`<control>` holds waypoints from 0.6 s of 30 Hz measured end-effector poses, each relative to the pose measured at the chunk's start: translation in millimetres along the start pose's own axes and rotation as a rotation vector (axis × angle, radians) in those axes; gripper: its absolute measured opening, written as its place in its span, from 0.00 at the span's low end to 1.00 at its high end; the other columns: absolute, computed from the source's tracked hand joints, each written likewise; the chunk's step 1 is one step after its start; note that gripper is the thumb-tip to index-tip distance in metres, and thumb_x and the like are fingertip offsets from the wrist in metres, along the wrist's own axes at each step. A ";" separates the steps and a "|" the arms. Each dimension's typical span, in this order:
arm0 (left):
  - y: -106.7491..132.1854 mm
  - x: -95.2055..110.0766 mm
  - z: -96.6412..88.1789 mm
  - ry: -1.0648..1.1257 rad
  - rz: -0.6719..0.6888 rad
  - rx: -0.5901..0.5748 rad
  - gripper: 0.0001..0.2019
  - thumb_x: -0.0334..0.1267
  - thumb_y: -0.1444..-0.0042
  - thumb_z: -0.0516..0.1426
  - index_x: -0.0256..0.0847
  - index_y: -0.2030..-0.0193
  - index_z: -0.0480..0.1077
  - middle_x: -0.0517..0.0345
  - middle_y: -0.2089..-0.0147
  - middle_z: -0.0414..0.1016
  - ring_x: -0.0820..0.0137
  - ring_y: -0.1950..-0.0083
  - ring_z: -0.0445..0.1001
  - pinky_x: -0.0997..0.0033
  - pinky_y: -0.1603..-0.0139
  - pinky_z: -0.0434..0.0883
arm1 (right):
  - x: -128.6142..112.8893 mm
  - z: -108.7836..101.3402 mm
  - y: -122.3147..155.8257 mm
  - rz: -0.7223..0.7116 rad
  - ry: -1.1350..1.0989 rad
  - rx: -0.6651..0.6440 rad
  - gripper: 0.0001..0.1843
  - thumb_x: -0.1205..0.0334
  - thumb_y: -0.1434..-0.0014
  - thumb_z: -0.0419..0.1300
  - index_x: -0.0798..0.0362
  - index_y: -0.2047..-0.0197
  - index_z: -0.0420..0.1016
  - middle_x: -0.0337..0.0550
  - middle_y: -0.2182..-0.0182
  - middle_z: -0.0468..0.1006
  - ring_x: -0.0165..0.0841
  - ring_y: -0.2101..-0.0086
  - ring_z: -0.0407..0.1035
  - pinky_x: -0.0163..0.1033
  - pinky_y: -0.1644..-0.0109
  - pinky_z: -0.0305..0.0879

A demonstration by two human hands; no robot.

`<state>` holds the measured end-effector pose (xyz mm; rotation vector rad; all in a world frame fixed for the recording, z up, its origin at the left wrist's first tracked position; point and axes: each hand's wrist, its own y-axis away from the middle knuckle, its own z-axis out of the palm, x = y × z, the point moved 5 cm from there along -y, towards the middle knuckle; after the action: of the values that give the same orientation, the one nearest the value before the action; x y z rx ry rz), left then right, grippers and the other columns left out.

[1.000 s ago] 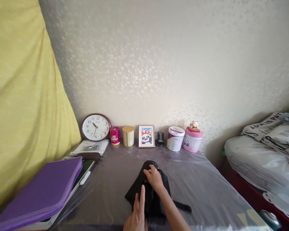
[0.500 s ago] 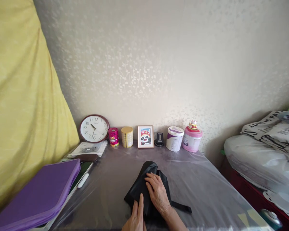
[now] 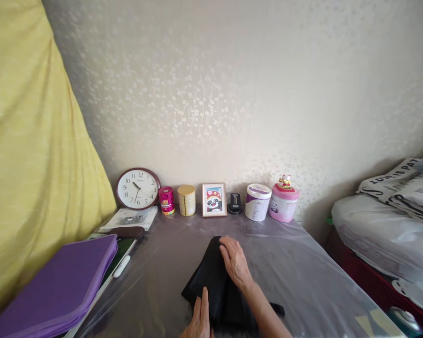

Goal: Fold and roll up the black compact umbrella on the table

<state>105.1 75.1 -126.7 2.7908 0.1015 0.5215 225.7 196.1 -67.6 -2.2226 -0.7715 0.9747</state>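
A black piece of folded fabric [image 3: 205, 270] with a strap [image 3: 278, 309] poking out on the right lies on the table before me; its exact kind does not show. My left hand [image 3: 200, 315] rests on the fabric's near left part, fingers straight and pointing away from me. On the far right edge of the fabric lies my right hand [image 3: 235, 263], its fingers slightly bent over the top and the thumb a little apart. My right forearm covers part of the fabric and the strap.
Along the wall stand a clock [image 3: 138, 188], a pink can [image 3: 167, 201], a yellow can [image 3: 186, 200], a picture frame [image 3: 214, 199], a black device [image 3: 234, 203], a white tub [image 3: 257, 203] and a pink tub [image 3: 284, 206]. Purple folders [image 3: 59, 286] lie left; stuffed bags [image 3: 384, 230] sit right.
My right hand has slid away from me to the far edge of the fabric. The fabric's top right part now lies flatter and narrower. My left hand stays nearly in place.
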 end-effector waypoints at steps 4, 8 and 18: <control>-0.7 0.5 0.0 -0.010 -0.014 -0.002 0.39 0.16 0.48 0.48 0.40 0.34 0.34 0.45 0.35 0.40 0.61 0.52 0.68 0.75 0.60 0.66 | -38.0 5.7 22.2 -0.145 -0.137 -0.220 0.13 0.66 0.34 0.47 0.52 0.55 0.72 0.44 0.55 0.70 0.38 0.48 0.56 0.48 0.40 0.42; -0.6 0.9 -0.9 -0.001 -0.031 -0.007 0.41 0.16 0.49 0.49 0.41 0.34 0.33 0.41 0.35 0.36 0.61 0.52 0.68 0.71 0.59 0.66 | -14.5 22.9 6.6 -0.065 0.006 -0.231 0.12 0.69 0.36 0.49 0.51 0.56 0.73 0.41 0.54 0.70 0.37 0.47 0.54 0.49 0.41 0.39; 8.9 -0.6 -12.6 -0.030 -0.066 -0.001 0.37 0.22 0.41 0.51 0.46 0.34 0.32 0.46 0.56 0.65 0.61 0.60 0.71 0.68 0.59 0.65 | 71.8 -8.3 8.3 0.367 -0.042 0.036 0.13 0.65 0.42 0.49 0.57 0.61 0.74 0.50 0.56 0.70 0.42 0.54 0.63 0.45 0.48 0.56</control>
<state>100.1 70.0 -113.0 2.7828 0.1862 0.4631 275.0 238.4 -100.4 -2.3662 -0.3626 1.1985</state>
